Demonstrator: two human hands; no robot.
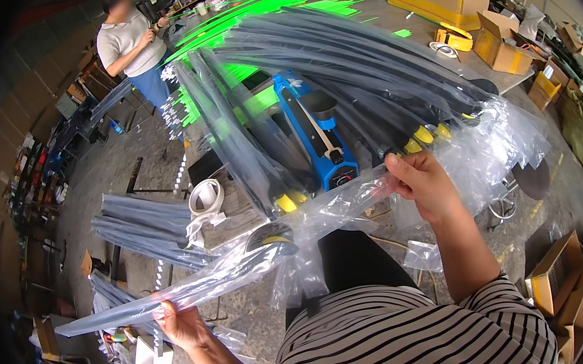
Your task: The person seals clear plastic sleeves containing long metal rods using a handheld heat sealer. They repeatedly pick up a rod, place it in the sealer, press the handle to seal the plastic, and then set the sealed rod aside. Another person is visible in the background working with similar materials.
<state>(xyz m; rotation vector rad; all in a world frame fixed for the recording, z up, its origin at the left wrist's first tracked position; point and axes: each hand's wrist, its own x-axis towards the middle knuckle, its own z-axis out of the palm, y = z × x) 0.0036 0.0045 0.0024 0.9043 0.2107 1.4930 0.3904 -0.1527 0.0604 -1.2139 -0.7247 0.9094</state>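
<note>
A long clear plastic bag point(223, 278) stretches between my hands, below the table's near edge. Inside its left stretch lies a slim dark item with a yellow edge; its exact kind is unclear. My left hand point(181, 326) grips the bag near its far-left end. My right hand point(423, 181) pinches the loose, flattened end between thumb and fingers. Just beyond that end, a blue impulse bag sealer point(315, 140) with a black arm sits on the table. Bagged dark lengths with yellow tips point(365, 75) lie right of the sealer; more bagged lengths point(229, 128) lie left.
Bright green strips point(253, 15) cover the table's far part. A white tape roll point(206, 197) rests at the near left corner. Bagged bundles point(143, 222) lie lower left. Crumpled plastic point(500, 135) and cardboard boxes point(501, 43) are at right. Another person point(131, 42) stands far left.
</note>
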